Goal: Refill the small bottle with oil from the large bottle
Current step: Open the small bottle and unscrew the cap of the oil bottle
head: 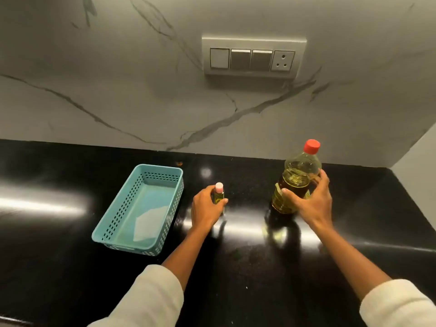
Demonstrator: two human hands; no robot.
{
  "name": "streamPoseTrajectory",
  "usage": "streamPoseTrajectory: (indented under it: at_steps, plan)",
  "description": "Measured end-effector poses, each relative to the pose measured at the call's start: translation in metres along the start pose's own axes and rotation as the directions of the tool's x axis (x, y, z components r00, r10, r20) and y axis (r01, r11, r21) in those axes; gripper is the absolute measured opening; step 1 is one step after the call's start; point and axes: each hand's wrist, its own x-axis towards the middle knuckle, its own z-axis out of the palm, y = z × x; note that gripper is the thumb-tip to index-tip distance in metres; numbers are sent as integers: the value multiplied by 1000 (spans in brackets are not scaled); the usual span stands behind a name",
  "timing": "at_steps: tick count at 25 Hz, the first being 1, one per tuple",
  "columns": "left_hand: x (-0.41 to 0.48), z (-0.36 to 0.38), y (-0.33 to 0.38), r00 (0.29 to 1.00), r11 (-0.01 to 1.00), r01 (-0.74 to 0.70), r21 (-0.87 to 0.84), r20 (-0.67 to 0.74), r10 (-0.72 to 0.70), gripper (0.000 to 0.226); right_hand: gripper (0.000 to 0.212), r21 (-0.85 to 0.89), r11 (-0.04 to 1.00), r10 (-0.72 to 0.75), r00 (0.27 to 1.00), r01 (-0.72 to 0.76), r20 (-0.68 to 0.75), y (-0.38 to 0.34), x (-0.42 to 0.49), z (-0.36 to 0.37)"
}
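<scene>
A small clear bottle (219, 194) with a pink cap and yellow oil inside stands upright on the black counter. My left hand (205, 208) grips it around the body. To the right stands a large clear bottle (297, 175) of yellow oil with a red cap screwed on. My right hand (309, 202) wraps around its lower half, thumb in front and fingers behind. Both bottles rest on the counter with their caps on.
A teal perforated basket (118, 215) with a white paper in it sits left of the small bottle. The glossy black counter (236, 267) meets a marble wall with a switch panel (253, 58). A side wall closes the right corner.
</scene>
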Motion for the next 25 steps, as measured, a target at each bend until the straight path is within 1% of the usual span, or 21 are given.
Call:
streamPoseTrajectory:
  at_steps: [2,4,7,10,15,18,23,25]
  plan:
    - [4,5,9,1000,1000,12,8,-6,-12,39,99,17,1000,1,998,-2,66,2,11,2]
    - [5,7,13,999,999,32,24,-11,-32,32,90,30,998,50,991,-54,124,4,17,7]
    - [10,4,8,1000,998,7,59,-11,-6,24,81,18,998,54,995,-56,80,5,18,14]
    - [5,-7,0,1000,994,-22,102,21,20,25,80,-42,998,43,997,-41,57,0,5,10]
    - [-30,-32,-12,995,995,-69,66,72,65,25,81,-129,991,35,998,-28,53,-9,-51,-2]
    - [-56,-45,-17,993,992,-107,63,64,103,18,78,-155,987,51,999,-49,11,-17,-88,-9]
    - [-76,-59,-29,987,990,-131,57,106,124,9,78,-137,990,41,999,-43,-16,-23,-129,-13]
    - [-77,-61,-32,982,987,-154,46,121,148,8,85,-131,989,65,998,-66,-16,-24,-131,-12]
